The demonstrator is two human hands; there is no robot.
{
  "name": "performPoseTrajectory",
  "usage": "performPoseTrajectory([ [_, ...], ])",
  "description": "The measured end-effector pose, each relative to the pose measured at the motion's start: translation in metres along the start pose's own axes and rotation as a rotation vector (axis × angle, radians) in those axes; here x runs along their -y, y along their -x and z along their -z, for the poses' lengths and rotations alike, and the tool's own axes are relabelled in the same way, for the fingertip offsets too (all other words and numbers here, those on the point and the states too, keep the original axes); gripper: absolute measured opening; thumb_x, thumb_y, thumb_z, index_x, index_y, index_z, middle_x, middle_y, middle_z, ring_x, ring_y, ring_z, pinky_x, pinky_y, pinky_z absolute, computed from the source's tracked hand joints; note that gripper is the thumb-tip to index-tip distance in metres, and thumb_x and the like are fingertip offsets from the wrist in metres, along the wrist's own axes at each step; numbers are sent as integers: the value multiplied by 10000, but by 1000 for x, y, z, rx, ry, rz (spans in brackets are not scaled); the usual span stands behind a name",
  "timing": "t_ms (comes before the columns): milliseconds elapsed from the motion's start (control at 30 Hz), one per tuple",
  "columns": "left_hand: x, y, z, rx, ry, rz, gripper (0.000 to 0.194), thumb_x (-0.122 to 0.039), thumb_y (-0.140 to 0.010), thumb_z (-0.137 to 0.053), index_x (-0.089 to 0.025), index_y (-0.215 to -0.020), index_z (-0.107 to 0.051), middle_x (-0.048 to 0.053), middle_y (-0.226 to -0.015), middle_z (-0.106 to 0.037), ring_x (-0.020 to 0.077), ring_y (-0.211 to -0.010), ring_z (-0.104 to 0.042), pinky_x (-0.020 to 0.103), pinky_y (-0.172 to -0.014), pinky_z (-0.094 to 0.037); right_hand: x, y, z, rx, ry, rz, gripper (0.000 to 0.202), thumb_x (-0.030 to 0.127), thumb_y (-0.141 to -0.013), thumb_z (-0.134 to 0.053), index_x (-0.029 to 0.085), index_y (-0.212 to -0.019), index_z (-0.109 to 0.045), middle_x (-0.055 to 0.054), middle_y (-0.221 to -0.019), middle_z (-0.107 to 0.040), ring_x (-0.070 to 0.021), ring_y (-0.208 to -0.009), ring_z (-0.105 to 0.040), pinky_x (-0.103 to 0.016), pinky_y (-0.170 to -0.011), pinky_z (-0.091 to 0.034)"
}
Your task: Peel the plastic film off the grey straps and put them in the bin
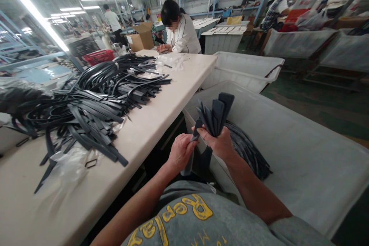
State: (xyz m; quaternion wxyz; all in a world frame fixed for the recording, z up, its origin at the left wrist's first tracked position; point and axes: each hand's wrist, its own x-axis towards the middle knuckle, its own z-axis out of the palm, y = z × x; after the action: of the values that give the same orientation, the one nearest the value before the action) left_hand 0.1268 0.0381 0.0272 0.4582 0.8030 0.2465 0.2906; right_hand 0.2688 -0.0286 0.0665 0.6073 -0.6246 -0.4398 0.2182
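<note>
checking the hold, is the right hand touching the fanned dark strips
Touching: the head view shows the right hand closed around the fanned dark strips.

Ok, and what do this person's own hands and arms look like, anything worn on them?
The left hand and right hand wear no gloves. Both forearms are bare, with no watch visible. The right sleeve is grey and ends near the elbow.

Strips (218, 112) partly hidden by right hand (221, 143); table (152, 115) cut off at left edge.
</note>
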Motion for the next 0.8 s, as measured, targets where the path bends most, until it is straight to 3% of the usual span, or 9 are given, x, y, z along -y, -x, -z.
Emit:
performPoseTrajectory([
  [133, 7, 13, 1, 108, -5, 27, 306, -451, -902, -506, -245, -853, -728, 73, -881, -690, 262, -924, -590, 364, -929, -405, -2, -5, 12, -99, -54, -62, 281, 403, -745, -723, 174, -599, -651, 35, -478, -526, -71, -386, -362, -230, -384, -280],
  [300, 30, 33, -2, 199, 1, 172, 274, -467, -844, -592, -237, -826, -740, 54, -826, -695, 236, -859, -611, 319, -858, -446, -28, -11, 25, -245, -139, -169, 281, 393, -660, -802, 144, -628, -674, 17, -460, -589, -70, -356, -387, -221, -352, -297],
  [400, 49, 41, 3, 141, 17, 250, 288, -469, -842, -592, -235, -923, -740, 51, -929, -718, 234, -906, -628, 310, -858, -458, -48, -30, 36, -386, -184, -204, 248, 350, -635, -805, 139, -659, -676, 23, -462, -603, -62, -338, -387, -212, -340, -334],
  [567, 98, 67, 13, -38, 115, 468, 416, -524, -838, -543, -196, -1029, -713, 86, -1057, -730, 269, -1021, -649, 380, -943, -461, -73, -88, 73, -651, -296, -202, 206, 312, -677, -750, 156, -704, -618, 30, -599, -675, -23, -346, -351, -182, -377, -435],
  [700, 126, 89, 20, -123, 224, 582, 560, -631, -791, -553, -174, -1083, -692, 121, -1110, -720, 292, -997, -678, 435, -960, -474, -93, -119, 101, -770, -375, -256, 168, 292, -763, -715, 150, -759, -625, 90, -551, -587, -9, -348, -299, -158, -401, -457],
  [800, 135, 96, 25, -183, 252, 607, 627, -674, -780, -542, -166, -1121, -675, 135, -1150, -705, 298, -1003, -682, 448, -962, -478, -118, -122, 113, -842, -407, -365, 161, 284, -853, -673, 128, -833, -636, 94, -554, -529, -21, -379, -357, -156, -416, -462],
])
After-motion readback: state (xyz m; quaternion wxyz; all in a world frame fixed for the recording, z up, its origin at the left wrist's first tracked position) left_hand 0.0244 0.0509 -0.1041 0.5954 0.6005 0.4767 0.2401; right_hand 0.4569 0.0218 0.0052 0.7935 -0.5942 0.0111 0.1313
